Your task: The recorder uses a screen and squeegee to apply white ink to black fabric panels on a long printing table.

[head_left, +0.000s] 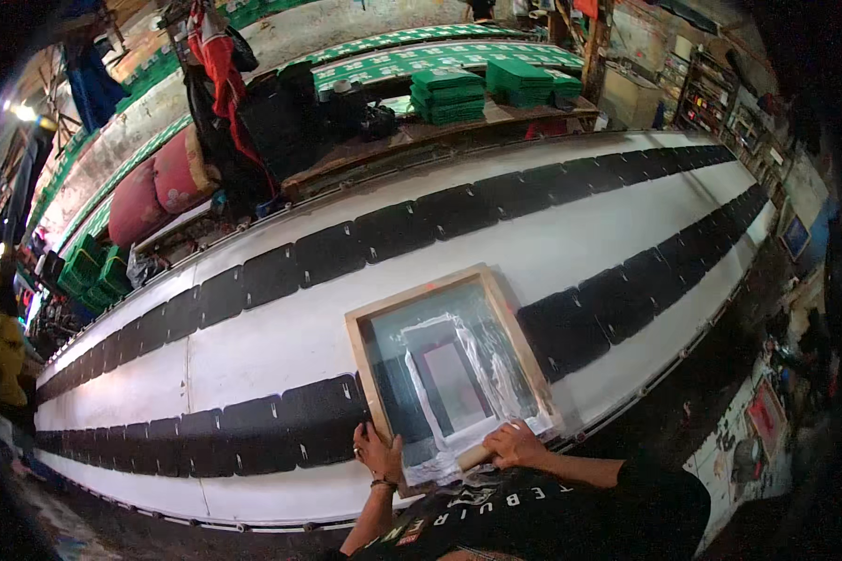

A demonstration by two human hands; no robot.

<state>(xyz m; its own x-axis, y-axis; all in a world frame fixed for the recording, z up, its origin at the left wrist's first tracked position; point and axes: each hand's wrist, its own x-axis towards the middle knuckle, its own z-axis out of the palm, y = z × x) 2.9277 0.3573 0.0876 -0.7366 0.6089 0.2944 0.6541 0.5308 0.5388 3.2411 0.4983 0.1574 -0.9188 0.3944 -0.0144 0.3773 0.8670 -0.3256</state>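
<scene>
A wooden-framed printing screen [518,336] lies at a slant on a long white table [274,357], over the near row of black fabric pieces [330,414]. My left hand [379,452] grips the frame's left rail near its lower corner. In my right hand [518,445] is a squeegee with a wooden handle [474,457], at the near end of the mesh. White ink [421,396] is smeared around a pale rectangular area in the mesh and pooled by the squeegee. The squeegee's blade is hidden.
A far row of black fabric pieces [393,231] runs along the table. A metal rail [242,527] edges its near side. Beyond stand stacks of green fabric [448,97] on a wooden bench and a red cushion [137,200]. Red cloth [214,63] hangs at a post.
</scene>
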